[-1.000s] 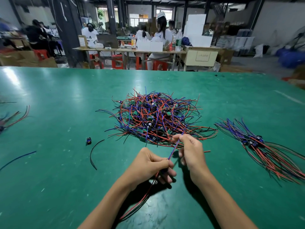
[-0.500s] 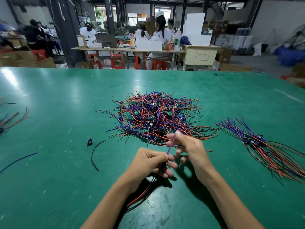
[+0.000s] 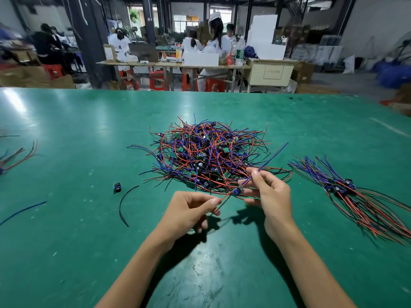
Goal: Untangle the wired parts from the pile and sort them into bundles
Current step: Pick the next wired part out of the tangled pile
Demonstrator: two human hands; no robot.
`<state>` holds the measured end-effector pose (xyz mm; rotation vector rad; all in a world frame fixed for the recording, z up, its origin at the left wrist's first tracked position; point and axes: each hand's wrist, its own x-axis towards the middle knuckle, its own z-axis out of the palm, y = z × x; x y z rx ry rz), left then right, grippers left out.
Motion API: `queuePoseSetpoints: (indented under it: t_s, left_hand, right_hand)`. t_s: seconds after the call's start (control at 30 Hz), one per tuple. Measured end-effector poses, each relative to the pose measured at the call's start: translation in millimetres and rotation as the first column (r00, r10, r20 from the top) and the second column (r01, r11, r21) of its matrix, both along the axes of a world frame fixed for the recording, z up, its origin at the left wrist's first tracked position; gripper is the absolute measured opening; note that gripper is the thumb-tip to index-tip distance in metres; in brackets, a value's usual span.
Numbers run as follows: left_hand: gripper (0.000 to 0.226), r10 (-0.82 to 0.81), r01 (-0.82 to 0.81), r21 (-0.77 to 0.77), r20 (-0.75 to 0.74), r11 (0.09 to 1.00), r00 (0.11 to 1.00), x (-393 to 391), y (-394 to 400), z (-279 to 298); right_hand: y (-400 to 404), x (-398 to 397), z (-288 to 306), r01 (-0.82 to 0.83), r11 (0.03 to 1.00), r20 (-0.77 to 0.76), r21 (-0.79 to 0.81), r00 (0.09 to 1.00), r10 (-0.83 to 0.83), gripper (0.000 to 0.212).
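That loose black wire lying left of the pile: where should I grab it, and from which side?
Judging by its pose, pinch the black wire near mid-curve, coming straight down from above. It lies flat on the green table in an open arc, apart from the tangled pile and the small blue part, so nothing crowds the fingers there.

Both bare forearms reach forward from bottom edge, converging over near half of table. Left hand (image 3: 186, 210) knuckles up, fingers curled, thumb and forefinger pinching red-wire end of wired part (image 3: 237, 191). Right hand (image 3: 270, 192) slightly higher and farther forward, back toward camera, fingertips pinching blue-wire end. Hands near each other, not touching.
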<state>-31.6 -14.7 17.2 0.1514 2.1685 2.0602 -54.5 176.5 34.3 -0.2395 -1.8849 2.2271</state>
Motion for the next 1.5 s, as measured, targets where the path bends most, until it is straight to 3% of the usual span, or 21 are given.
queuePoseSetpoints:
  t_s: [0.07,0.37,0.5,0.77,1.13,1.3,1.4,1.5]
  left_hand:
    - [0.011,0.076,-0.091,-0.129,-0.115,0.987,0.99,-4,-2,-2]
    - [0.006,0.107,-0.161,-0.153,-0.315,0.975,0.943,-6,-3,-4]
    - [0.01,0.147,-0.258,-0.234,-0.406,0.937,0.902,-5,-1,-4]
    - [0.02,0.112,-0.241,-0.276,-0.414,0.93,0.904,-4,2,-4]
    - [0.004,0.122,-0.224,-0.241,-0.376,0.944,0.919,0,2,-2]
    - [0.009,0.078,-0.181,-0.245,-0.378,0.952,0.923,1,2,-3]
    - [0.012,0.183,-0.375,-0.317,-0.498,0.871,0.848,-3,-1,-4]
    - [0.01,0.462,-0.7,-0.318,-0.57,0.639,0.68,-8,-15,-2]
  right_hand:
    - [3,-1,1,0.016,0.998,0.011,-0.053,1.0,-0.016,0.017]
    - [7,-4,0,0.067,0.989,-0.012,-0.136,0.998,-0.069,0.016]
    - [8,-4,0,0.098,0.98,-0.011,-0.175,0.995,-0.102,0.016]
    - [9,-4,1,0.121,0.97,0.004,-0.211,0.992,-0.122,0.018]
    - [11,-2,1,0.063,0.988,0.014,-0.142,0.998,-0.061,0.019]
    - [7,-3,0,0.215,0.965,-0.082,-0.148,0.97,-0.229,0.022]
    - [13,-5,2,0.373,0.927,-0.209,-0.05,0.903,-0.375,0.023]
    - [31,-15,10,0.444,0.884,-0.264,0.147,0.879,-0.398,0.023]
